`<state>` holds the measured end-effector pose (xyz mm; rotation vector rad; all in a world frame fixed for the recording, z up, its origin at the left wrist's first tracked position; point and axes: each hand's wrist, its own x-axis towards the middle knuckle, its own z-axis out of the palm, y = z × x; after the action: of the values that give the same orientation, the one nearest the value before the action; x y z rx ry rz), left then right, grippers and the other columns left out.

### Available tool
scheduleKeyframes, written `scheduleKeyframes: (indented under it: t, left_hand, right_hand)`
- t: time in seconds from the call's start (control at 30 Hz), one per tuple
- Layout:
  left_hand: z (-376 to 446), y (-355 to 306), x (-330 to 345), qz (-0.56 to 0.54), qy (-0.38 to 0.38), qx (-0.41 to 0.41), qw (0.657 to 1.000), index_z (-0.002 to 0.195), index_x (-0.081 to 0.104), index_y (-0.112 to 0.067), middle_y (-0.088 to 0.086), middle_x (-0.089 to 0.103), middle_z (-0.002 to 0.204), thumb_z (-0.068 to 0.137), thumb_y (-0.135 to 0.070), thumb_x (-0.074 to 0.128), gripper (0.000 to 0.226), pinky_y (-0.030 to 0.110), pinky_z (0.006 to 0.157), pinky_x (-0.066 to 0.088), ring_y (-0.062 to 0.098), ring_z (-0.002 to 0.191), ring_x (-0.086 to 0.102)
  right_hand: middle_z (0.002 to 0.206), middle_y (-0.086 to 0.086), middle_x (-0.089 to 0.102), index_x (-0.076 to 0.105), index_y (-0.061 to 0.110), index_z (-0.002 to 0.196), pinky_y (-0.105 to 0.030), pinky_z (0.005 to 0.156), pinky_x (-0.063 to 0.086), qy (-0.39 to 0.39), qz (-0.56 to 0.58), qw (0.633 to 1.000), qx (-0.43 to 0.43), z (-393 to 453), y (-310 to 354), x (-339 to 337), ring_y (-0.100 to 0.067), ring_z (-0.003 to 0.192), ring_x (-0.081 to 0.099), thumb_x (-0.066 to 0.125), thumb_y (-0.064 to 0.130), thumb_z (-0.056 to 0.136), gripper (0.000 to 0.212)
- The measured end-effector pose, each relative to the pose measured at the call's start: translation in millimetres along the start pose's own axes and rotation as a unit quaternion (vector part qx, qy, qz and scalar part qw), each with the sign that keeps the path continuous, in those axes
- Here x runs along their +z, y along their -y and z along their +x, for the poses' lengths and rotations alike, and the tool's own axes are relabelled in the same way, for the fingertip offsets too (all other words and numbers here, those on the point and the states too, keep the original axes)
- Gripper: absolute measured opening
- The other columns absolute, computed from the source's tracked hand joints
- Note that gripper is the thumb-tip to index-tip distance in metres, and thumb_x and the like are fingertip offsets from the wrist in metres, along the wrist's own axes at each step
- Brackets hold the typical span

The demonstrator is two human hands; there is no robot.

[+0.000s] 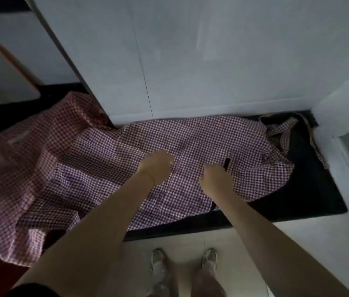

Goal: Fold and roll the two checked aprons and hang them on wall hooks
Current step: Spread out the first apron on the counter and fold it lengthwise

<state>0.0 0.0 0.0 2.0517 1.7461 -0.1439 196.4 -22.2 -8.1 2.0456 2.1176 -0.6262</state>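
the purple checked apron point(190, 159) is spread flat on the dark tabletop point(310, 189), its long axis running left to right, and both hands are set on its middle from the near edge, the left hand point(157, 167) and the right hand point(216, 179) close together with fingers curled down into the cloth, apparently pinching it. the red checked apron point(17, 179) lies crumpled to the left, nearer the left hand and partly overlapped. the fingertips are hidden, no wall hooks are seen, and dim light blurs the straps point(280, 131).
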Motion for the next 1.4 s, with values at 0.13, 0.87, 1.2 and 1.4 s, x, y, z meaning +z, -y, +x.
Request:
scheduleKeyframes:
  t: [0.13, 0.87, 1.2, 1.4]
  left_hand:
    - [-0.4, 3.3, 30.2, 0.013, 0.064, 0.025, 0.998, 0.147, 0.041, -0.027, -0.001, 0.033, 0.156, 0.096, -0.025, 0.053, 0.053, 0.037, 0.116, 0.031, 0.021, 0.14, 0.035]
    - [-29.1, -13.8, -14.6, -0.007, -0.06, -0.026, 0.998, 0.101, 0.062, -0.013, 0.004, 0.062, 0.103, 0.098, -0.021, 0.048, 0.017, 0.029, 0.076, 0.04, 0.024, 0.098, 0.06]
    - [-59.7, -53.8, -158.6, -0.135, -0.19, -0.005, 0.972, 0.098, 0.065, -0.016, 0.005, 0.069, 0.096, 0.092, -0.031, 0.063, 0.016, 0.035, 0.079, 0.051, 0.025, 0.091, 0.062]
    - [-93.7, -82.8, -241.2, -0.178, -0.236, -0.001, 0.955, 0.091, 0.077, -0.011, 0.006, 0.073, 0.095, 0.09, -0.027, 0.066, 0.02, 0.028, 0.079, 0.051, 0.019, 0.083, 0.064]
  right_hand:
    - [0.123, -0.008, 0.051, 0.045, 0.017, 0.122, -0.04, 0.089, 0.05, -0.033, -0.047, 0.998, 0.034, -8.3, -8.0, 26.3, -0.026, 0.112, 0.054, 0.063, 0.05, 0.087, 0.052]
    - [0.086, 0.003, 0.061, 0.061, 0.017, 0.087, -0.035, 0.073, 0.053, -0.108, 0.025, 0.993, -0.033, -27.5, -34.8, -12.9, -0.016, 0.083, 0.057, 0.065, 0.033, 0.091, 0.018]
    - [0.077, -0.01, 0.05, 0.046, 0.009, 0.086, -0.034, 0.059, 0.03, -0.274, 0.108, 0.952, -0.082, -40.1, -18.3, -208.1, -0.025, 0.072, 0.049, 0.052, 0.009, 0.097, 0.013]
    - [0.087, -0.014, 0.062, 0.059, 0.001, 0.088, -0.034, 0.065, 0.04, -0.365, 0.087, 0.921, -0.104, -66.8, -12.4, -315.6, -0.028, 0.078, 0.056, 0.059, 0.005, 0.092, 0.005]
